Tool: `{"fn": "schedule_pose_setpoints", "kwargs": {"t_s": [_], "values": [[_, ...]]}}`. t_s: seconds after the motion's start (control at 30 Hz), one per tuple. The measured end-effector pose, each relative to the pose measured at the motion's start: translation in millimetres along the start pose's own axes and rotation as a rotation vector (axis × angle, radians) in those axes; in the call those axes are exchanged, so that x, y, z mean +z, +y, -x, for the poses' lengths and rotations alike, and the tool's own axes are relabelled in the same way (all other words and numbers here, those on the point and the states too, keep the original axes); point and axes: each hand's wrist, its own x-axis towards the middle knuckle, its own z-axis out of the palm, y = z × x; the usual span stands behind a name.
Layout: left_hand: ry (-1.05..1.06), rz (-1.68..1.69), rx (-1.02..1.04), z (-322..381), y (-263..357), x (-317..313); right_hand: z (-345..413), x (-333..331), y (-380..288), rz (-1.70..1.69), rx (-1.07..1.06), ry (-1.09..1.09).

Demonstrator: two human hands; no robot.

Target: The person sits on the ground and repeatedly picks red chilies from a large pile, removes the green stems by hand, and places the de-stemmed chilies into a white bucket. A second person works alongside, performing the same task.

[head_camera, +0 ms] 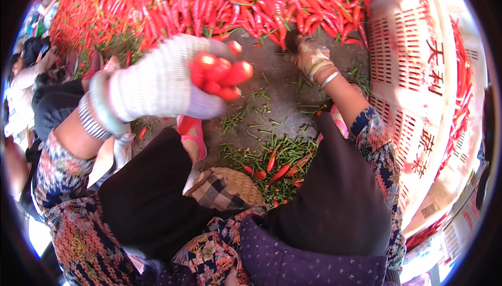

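Note:
My left hand (157, 76), in a white knitted glove, is shut on a bunch of red chili peppers (219, 72). Their pale cut-looking ends point to the right. My right hand (311, 54) wears a thin, stained glove and reaches down at the near edge of a large heap of red chili peppers (235, 3). Its thumb and forefinger are apart beside a pepper tip, and I see nothing between them. Green pepper stems (259, 101) are scattered over the dark floor (280, 86) below both hands.
A large white plastic crate (408, 70) with red stains and writing stands close at my right; more peppers (462, 74) show behind it. Between my knees lie piled stems with a few peppers (278, 172), beside a woven seat (243, 184). Other people (33, 62) sit along the heap at left.

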Motion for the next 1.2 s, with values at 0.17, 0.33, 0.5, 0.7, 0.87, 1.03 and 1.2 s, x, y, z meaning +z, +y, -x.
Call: {"fn": "schedule_pose_setpoints", "kwargs": {"t_s": [0.17, 0.33, 0.5, 0.7, 0.87, 1.03, 1.2], "values": [[0.727, -0.35, 0.3, 133, -16, -19, -29, 41, 5, 0.099, -0.132, 0.043], [1.042, -0.434, 0.27, 267, -70, 8, -23, 77, 66, -0.12, 0.031, -0.16], [1.141, -0.257, -0.177, 358, -162, 50, -9, 95, 113, -0.707, -0.072, -0.276], [1.335, 0.272, -0.531, 390, -318, 56, -9, 97, 136, -0.602, -0.072, -0.328], [1.297, 0.125, -0.421, 359, -360, 39, 6, 115, 168, -0.265, -0.38, -0.168], [0.845, -0.722, -0.783, 321, -297, 0, 36, 100, 153, -0.013, -0.58, -0.081], [0.815, -0.827, -0.393, 268, -165, -7, 71, 16, 61, -0.079, -0.582, -0.034]]}}
